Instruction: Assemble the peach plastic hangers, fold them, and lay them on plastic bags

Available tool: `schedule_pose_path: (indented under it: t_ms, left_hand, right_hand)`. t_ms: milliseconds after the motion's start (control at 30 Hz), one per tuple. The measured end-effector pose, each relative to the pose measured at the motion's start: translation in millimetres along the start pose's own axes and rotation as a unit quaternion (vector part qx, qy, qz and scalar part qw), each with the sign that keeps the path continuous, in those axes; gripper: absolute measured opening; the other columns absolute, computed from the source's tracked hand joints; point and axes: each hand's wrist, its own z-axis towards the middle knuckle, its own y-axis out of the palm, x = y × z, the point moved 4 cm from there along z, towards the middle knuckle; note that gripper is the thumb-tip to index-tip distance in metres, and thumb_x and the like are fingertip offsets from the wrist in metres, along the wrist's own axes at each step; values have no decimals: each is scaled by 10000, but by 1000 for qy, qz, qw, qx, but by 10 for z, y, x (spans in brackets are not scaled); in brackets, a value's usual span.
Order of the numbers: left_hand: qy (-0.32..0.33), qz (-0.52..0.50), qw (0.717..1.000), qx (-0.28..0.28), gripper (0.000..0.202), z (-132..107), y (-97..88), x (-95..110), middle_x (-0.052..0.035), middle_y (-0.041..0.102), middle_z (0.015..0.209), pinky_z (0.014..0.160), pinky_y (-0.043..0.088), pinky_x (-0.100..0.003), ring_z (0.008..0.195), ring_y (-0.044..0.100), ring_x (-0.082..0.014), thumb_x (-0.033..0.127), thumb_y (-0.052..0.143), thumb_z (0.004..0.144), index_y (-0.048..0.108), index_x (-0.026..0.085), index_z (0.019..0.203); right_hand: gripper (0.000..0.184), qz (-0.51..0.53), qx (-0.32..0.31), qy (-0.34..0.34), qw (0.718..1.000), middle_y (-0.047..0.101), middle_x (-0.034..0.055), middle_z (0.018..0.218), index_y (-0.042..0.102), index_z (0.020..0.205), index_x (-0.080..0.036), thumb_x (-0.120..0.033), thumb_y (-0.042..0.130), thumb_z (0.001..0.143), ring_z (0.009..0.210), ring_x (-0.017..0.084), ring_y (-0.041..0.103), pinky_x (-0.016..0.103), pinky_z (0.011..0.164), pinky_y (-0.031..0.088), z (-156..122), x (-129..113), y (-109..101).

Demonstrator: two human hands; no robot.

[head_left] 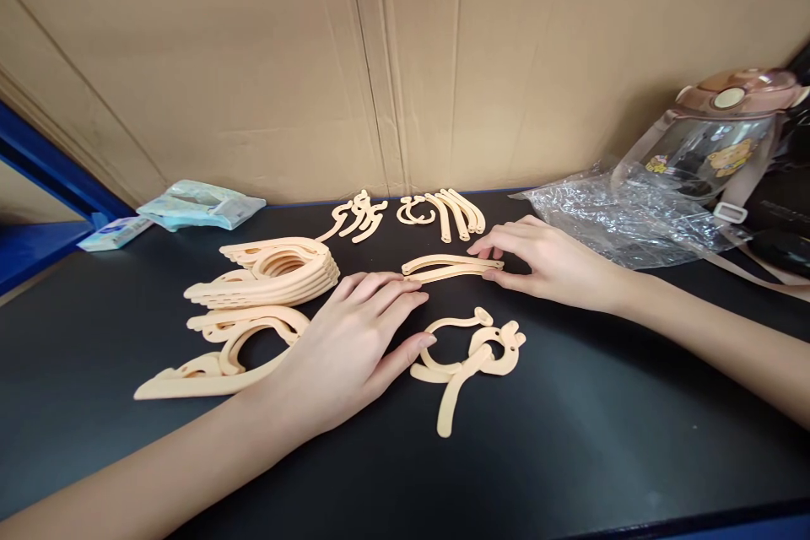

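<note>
My left hand (351, 337) lies flat on the black table (601, 439), fingers stretched toward a curved peach plastic strip pair (446, 267). My right hand (548, 261) pinches the right end of those strips between thumb and fingers. Just below lies a loose cluster of peach hook pieces (472, 359), close to my left thumb. A stack of peach hanger bodies (278, 270) sits left of my left hand, with more hanger bodies (221, 354) spread in front of it.
Small peach hooks (360, 218) and curved arms (452, 213) lie at the back by the cardboard wall. A crumpled clear plastic bag (620, 215) and a pink-lidded bottle (721, 135) are at the right. A tissue pack (199, 204) lies at the back left.
</note>
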Motion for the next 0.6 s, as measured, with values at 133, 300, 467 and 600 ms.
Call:
schedule_pose_path:
  t_ms: [133, 300, 467, 600]
  left_hand:
    - [0, 10, 1000, 2, 378, 4, 8, -12, -89, 634, 1259, 998, 386, -416, 1197, 511, -265, 397, 434, 1028, 607, 147, 1254]
    - [0, 11, 1000, 0, 387, 14, 9, -16, -89, 633, 1255, 998, 389, -421, 1198, 509, -264, 403, 427, 1029, 603, 146, 1259]
    - [-8, 10, 1000, -7, 386, 10, 3, -25, -84, 631, 1274, 1002, 395, -426, 1206, 508, -264, 401, 440, 1025, 595, 151, 1274]
    - [-11, 10, 1000, -14, 390, 3, 8, -32, -84, 619, 1305, 1015, 394, -429, 1228, 500, -264, 403, 433, 1027, 593, 152, 1279]
  right_hand:
    - [181, 0, 0, 0, 1000, 685, 34, 976, 594, 1103, -199, -261, 523, 949, 861, 183, 632, 361, 865, 384, -4, 10, 5]
    - [187, 0, 0, 4, 1000, 683, 33, 970, 604, 1100, -195, -266, 535, 942, 846, 187, 621, 367, 859, 391, -4, 16, -4]
    - [212, 15, -6, 12, 1000, 683, 40, 968, 614, 1109, -204, -314, 545, 942, 862, 202, 628, 385, 864, 407, -3, 42, -12]
    - [271, 54, -9, 21, 998, 696, 54, 989, 618, 1120, -201, -396, 502, 971, 931, 216, 631, 391, 879, 432, -1, 63, -9]
